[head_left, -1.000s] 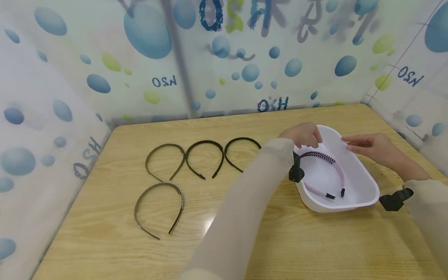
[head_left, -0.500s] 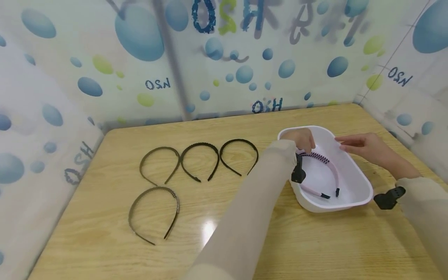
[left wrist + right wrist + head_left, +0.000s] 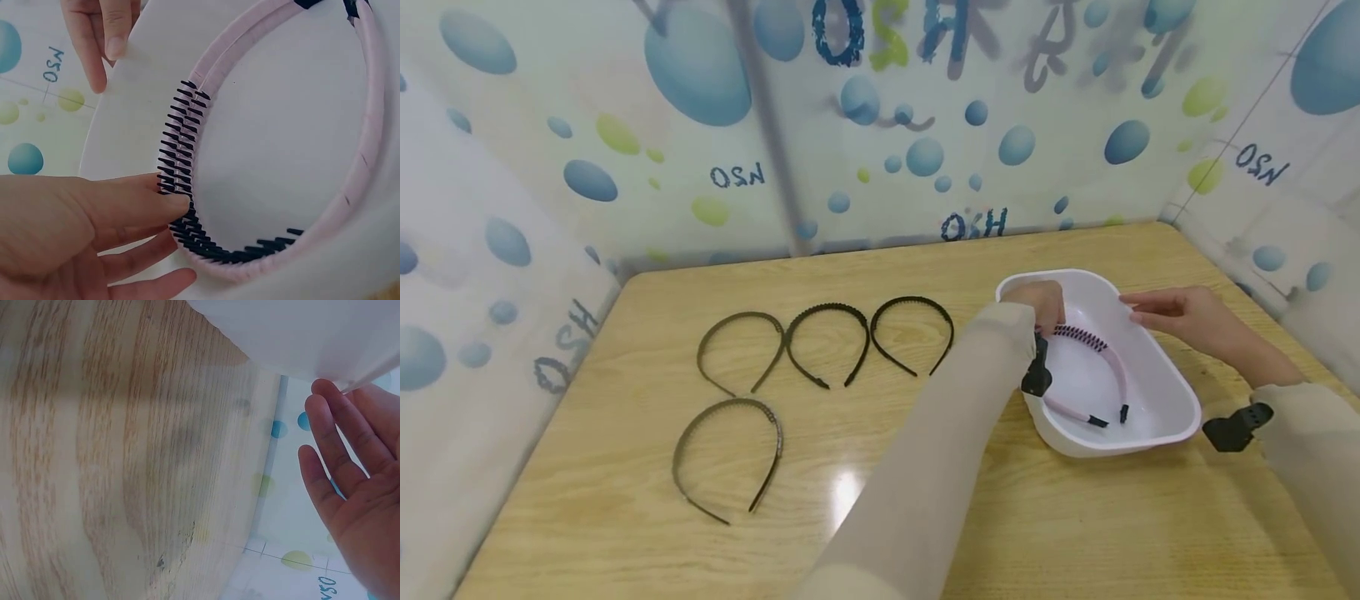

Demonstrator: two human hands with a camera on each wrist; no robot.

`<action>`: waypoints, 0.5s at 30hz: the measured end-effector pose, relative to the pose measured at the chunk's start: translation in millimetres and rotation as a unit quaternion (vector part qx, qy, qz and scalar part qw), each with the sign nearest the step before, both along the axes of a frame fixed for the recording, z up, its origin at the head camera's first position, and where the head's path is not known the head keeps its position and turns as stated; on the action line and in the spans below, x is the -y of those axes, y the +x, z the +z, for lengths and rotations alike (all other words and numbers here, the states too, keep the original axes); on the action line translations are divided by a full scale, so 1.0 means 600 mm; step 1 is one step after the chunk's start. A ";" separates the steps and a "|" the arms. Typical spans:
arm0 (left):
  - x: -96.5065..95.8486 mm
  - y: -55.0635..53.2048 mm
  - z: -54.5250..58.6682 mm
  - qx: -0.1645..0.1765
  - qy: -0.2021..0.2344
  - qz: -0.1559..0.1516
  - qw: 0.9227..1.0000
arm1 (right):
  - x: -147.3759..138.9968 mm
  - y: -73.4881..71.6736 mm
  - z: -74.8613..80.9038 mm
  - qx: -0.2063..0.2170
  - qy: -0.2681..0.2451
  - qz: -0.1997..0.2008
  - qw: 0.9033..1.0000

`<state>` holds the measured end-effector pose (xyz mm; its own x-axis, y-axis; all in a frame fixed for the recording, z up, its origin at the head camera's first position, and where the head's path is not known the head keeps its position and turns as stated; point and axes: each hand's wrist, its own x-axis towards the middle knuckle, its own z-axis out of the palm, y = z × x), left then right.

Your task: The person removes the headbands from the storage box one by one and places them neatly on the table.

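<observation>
Lying well to the left of the white tub (image 3: pixel 1161 387), in the near part of the scene, a grey headband (image 3: pixel 737 401) rests flat on the tabletop (image 3: pixel 1112 525), perhaps so that its whole curve shows. The left sleeve (image 3: pixel 928 442) crosses toward the tub's left rim. Inside the tub is the pink headband (image 3: pixel 372 119), its tips toward the tub's near side and its black-toothed top toward the far left; whether its doubled edge is one band or two nested ones, I cannot tell. The left hand (image 3: pixel 81 225) pinches that toothed top between thumb and fingers, likely because the ridged middle gives a sure hold. At the tub's right rim, the right hand (image 3: pixel 1191 321) keeps its fingers mostly straight, tips touching the edge, a light contact that seems meant to steady the tub. Left of the tub, beyond the grey one, three dark headbands (image 3: pixel 829 307) sit side by side, a row that probably makes each easy to tell apart. Behind the tub rises a wall (image 3: pixel 1060 175) printed with bubbles.
</observation>
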<state>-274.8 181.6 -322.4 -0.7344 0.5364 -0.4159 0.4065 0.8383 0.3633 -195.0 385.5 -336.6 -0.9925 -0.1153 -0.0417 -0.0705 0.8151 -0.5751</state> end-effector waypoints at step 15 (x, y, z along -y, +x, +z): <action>-0.006 -0.002 -0.001 0.033 0.031 0.042 0.998 | -0.005 -0.001 0.000 0.001 -0.013 -0.003 1.000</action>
<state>-275.8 184.9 -323.0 -0.7504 0.4995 -0.4328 0.3089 0.8440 0.4385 -195.5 388.3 -336.8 -0.9930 -0.1106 -0.0414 -0.0643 0.8000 -0.5965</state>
